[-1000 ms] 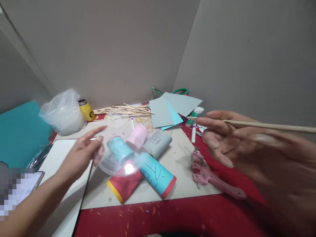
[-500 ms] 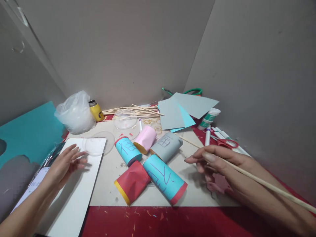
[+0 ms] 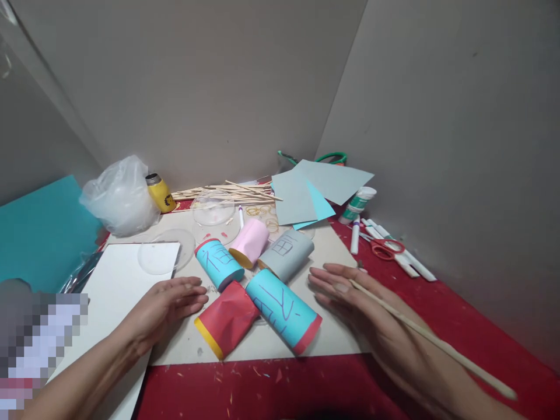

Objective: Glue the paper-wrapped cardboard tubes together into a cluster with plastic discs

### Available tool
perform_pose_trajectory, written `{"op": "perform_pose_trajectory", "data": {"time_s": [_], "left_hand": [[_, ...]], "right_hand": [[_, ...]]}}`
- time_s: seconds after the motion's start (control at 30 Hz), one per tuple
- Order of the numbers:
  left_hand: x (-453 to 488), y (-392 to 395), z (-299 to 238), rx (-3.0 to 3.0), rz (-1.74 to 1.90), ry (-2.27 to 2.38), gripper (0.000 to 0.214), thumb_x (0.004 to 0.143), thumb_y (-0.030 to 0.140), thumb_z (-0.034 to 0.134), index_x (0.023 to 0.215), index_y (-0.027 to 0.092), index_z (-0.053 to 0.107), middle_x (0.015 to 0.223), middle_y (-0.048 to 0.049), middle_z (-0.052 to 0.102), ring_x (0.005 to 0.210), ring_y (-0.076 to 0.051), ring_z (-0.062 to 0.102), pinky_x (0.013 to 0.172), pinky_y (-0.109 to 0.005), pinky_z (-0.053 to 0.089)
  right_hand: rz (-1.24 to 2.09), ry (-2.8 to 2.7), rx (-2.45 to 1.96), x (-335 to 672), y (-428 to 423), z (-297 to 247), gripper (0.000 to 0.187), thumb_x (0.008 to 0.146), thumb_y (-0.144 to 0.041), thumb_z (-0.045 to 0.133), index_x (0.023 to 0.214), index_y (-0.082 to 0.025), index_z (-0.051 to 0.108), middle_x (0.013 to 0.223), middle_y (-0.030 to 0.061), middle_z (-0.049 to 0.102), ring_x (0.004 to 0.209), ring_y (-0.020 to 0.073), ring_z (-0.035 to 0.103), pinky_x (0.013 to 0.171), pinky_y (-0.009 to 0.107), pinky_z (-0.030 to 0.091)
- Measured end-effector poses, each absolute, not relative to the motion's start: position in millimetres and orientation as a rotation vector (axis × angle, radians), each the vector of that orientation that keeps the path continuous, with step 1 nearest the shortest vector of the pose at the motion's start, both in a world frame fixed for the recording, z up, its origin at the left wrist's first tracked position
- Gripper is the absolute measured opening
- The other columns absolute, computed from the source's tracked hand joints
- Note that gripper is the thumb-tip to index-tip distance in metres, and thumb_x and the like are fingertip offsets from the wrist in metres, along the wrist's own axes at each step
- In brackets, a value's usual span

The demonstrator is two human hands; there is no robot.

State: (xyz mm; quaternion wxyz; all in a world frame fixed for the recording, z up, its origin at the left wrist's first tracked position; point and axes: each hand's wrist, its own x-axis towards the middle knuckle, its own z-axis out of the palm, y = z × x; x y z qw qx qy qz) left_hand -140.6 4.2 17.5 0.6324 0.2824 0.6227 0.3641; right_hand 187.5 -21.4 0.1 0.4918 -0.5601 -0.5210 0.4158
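Note:
My left hand (image 3: 168, 306) lies flat with fingers stretched out on the beige cardboard (image 3: 336, 341), its fingertips beside a red paper roll with a yellow rim (image 3: 225, 321). My right hand (image 3: 359, 306) rests low on the other side, fingers extended toward a blue roll with a red rim (image 3: 282, 309). A long wooden stick (image 3: 441, 347) stays tucked along that hand. Behind lie a second blue roll (image 3: 219, 263), a pink roll (image 3: 250, 242) and a grey roll (image 3: 286, 255). A clear plastic lid (image 3: 164, 252) rests on the white sheet (image 3: 109, 286).
At the back are a plastic bag (image 3: 118, 195), a yellow bottle (image 3: 160, 193), a pile of sticks (image 3: 223, 192), a clear dome (image 3: 212, 210), rubber bands (image 3: 262, 213) and paper sheets (image 3: 315, 189). Glue (image 3: 359, 204), markers and red scissors (image 3: 385, 248) lie at the right. Grey walls enclose the corner.
My left hand has put the clear lid down on the white sheet and moved over beside the red roll. My right hand came down with the stick to the cardboard.

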Motion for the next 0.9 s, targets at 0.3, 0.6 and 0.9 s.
{"op": "perform_pose_trajectory", "data": {"time_s": [0.3, 0.6, 0.9], "left_hand": [[-118, 22, 13, 0.696, 0.749, 1.307, 0.01, 0.085, 0.011, 0.066, 0.089, 0.008, 0.075, 0.089, -0.0134, 0.077, 0.073, -0.015, 0.074, 0.071, -0.021, 0.061], [-112, 25, 7, 0.66, 0.71, 1.333, 0.015, 0.091, 0.013, 0.06, 0.083, 0.008, 0.072, 0.091, -0.0165, 0.077, 0.076, -0.018, 0.075, 0.073, -0.026, 0.063], [-98, 28, 4, 0.651, 0.741, 1.244, 0.011, 0.081, 0.003, 0.059, 0.081, 0.009, 0.068, 0.071, -0.0078, 0.07, 0.058, -0.011, 0.065, 0.058, -0.018, 0.056]], "right_hand": [[1.097, -1.403, -1.347, 179, -17, -5, 0.051, 0.088, -0.064, 0.059, 0.122, -0.026, 0.066, 0.133, 0.014, 0.07, 0.129, 0.0338, 0.062, 0.109, 0.049, 0.05], [1.199, -1.406, -1.485, 167, -5, -4, 0.057, 0.083, -0.063, 0.062, 0.122, -0.022, 0.056, 0.136, 0.0187, 0.067, 0.138, 0.0349, 0.054, 0.111, 0.049, 0.049], [1.164, -1.306, -1.416, 165, -3, -19, 0.052, 0.08, -0.059, 0.068, 0.118, -0.025, 0.059, 0.13, 0.017, 0.071, 0.132, 0.0363, 0.059, 0.104, 0.049, 0.055]]}}
